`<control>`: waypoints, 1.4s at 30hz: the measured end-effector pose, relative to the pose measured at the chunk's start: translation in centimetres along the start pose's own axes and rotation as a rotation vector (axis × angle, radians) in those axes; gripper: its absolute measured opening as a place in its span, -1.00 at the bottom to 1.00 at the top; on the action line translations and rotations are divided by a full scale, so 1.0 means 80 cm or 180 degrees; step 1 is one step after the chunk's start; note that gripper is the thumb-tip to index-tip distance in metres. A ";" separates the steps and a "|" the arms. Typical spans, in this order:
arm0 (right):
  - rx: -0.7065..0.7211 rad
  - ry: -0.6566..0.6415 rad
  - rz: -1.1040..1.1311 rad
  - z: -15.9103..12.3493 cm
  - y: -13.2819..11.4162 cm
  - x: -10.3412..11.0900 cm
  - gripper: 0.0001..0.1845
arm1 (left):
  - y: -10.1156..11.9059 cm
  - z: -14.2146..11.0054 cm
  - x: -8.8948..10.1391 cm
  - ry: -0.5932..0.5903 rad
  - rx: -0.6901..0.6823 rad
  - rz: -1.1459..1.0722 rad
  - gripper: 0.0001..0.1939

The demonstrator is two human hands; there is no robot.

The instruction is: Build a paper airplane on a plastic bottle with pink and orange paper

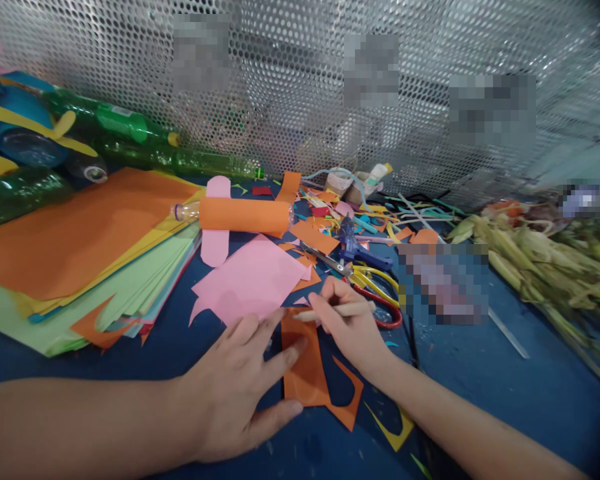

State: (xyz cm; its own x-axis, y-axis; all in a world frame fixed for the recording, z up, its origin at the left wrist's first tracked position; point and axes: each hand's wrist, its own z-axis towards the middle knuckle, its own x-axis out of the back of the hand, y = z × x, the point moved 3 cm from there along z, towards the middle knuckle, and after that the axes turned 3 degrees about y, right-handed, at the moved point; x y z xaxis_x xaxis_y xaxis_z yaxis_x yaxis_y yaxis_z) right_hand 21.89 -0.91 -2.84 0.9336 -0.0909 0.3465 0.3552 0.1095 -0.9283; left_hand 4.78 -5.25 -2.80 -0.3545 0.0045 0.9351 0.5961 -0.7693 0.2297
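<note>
My left hand (250,383) lies with fingers spread on an orange piece of paper (305,373), pressing it against the blue table. In my right hand (350,327) is a pale pencil (353,309), pinched between thumb and fingers, its tip over the upper part of that paper. Just beyond both hands is a pink sheet of paper (255,277) with a cut edge. Behind it a plastic bottle (245,215) wrapped in orange paper lies across a pink rounded strip (215,250). Scissors (375,280) with yellow and red handles rest right of the pink sheet.
A stack of coloured paper (90,233) covers the left side. Green bottles (130,127) lie behind it against a perforated metal wall (290,80). A blue glue gun (363,252) and many paper scraps (325,213) are at the back. Dried corn husks (555,260) lie at right.
</note>
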 end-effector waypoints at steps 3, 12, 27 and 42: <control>0.0003 -0.0210 -0.0048 0.000 0.005 -0.005 -0.69 | 0.000 0.000 0.000 -0.0007 0.0006 0.0000 -0.47; 0.0126 -0.0145 -0.0309 -0.001 0.004 -0.004 -0.69 | 0.000 -0.001 -0.002 -0.0007 0.0002 0.0033 -0.47; 0.0005 0.0135 -0.0233 0.000 0.001 0.002 -0.69 | 0.000 0.001 0.000 -0.0147 0.0015 -0.0041 -0.46; -0.0004 0.0338 -0.0267 0.007 0.002 0.009 -0.70 | 0.000 0.000 0.000 -0.0074 -0.0017 -0.0010 -0.47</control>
State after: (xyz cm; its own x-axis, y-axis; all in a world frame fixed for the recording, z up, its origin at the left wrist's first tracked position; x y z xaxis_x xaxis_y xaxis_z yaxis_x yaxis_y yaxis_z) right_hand 22.64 -0.43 -2.71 0.8904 -0.2040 0.4069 0.4318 0.0959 -0.8969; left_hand 4.80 -5.24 -2.75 -0.3394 0.0217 0.9404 0.5912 -0.7727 0.2312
